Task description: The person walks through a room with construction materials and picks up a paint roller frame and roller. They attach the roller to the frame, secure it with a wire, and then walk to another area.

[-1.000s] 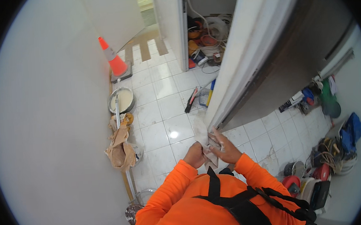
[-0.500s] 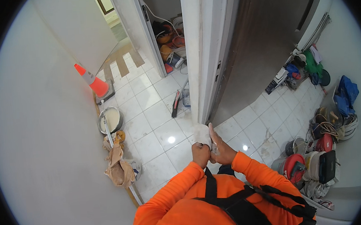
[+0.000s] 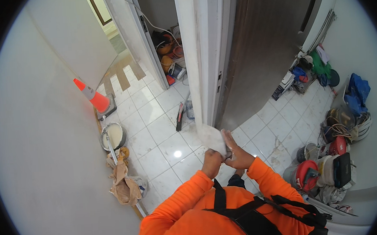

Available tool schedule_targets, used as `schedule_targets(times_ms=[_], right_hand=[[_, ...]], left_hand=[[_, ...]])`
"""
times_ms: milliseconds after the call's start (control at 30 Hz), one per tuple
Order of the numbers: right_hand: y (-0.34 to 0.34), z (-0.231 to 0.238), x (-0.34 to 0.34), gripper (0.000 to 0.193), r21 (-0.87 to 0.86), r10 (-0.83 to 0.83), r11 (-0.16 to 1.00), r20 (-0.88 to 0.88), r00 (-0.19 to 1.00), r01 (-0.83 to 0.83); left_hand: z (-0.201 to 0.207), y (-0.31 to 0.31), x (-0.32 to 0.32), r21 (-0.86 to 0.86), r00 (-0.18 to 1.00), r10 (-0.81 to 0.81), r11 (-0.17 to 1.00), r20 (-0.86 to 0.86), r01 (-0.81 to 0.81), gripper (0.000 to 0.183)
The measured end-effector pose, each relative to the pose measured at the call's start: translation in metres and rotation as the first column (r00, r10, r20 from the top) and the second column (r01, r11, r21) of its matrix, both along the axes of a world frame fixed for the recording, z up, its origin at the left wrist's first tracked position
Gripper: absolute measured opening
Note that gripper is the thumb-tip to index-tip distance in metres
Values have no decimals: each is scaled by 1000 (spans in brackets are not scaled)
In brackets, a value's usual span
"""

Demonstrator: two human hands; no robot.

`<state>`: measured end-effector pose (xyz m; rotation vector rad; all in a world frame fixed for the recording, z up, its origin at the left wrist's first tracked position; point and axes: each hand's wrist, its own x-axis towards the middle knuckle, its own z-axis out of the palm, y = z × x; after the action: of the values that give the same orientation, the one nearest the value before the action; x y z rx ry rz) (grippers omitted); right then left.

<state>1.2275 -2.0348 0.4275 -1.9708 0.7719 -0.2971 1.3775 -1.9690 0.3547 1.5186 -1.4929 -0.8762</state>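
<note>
At six o'clock, nearest, wears an orange shirt (image 3: 192,230) of smooth soft fabric, crossed by flat black straps (image 3: 253,224). At five o'clock, holds with left hand (image 3: 212,163) the lower edge of a pale sheet (image 3: 212,138), fingers curled nearly fully closed on it. Against the right edge of this sheet, toward half past four, has the right hand (image 3: 240,156), dusted whitish, with fingers long and rather straight; cannot tell if gripping or only touching. Thin, matt sheet, of cloth or paper, just below the centre, before the foot of a white painted door frame (image 3: 193,73) with scuffed surface.

Below and around, square glossy floor tiles (image 3: 149,151). At four o'clock, a round plastic bucket with red lid (image 3: 307,174), beside a black boxy case (image 3: 342,170). At half past seven, stiff crumpled brown paper (image 3: 126,191). Near nine o'clock, a round dark basin (image 3: 124,137) of smooth cream paste. Near the centre, a brush (image 3: 180,118) with black bristles.

Farther, toward one o'clock, a flat dark brown door (image 3: 258,56); before ten, an orange cone (image 3: 98,103) with pale band; near twelve, a tangled heap (image 3: 171,59); at ten, flat brown strips (image 3: 122,76).
</note>
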Motion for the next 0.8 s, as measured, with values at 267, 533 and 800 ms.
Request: schedule_targets(times_ms=[267,533,800], right_hand=[[14,-18,32,108,-332,-129,943,-365,922,0],[1,-17,29,113,21,163,986,-11,987,-163],[-31,-44,-7,86,283,73,944,325,943,-171]], left_hand=[[-2,13,-12,211,786,352,936,-509,-282,18],[-2,17,-1,228,869,340,935,-359,-272,20],[4,4,1,312,710,279,946,-647,-87,15]])
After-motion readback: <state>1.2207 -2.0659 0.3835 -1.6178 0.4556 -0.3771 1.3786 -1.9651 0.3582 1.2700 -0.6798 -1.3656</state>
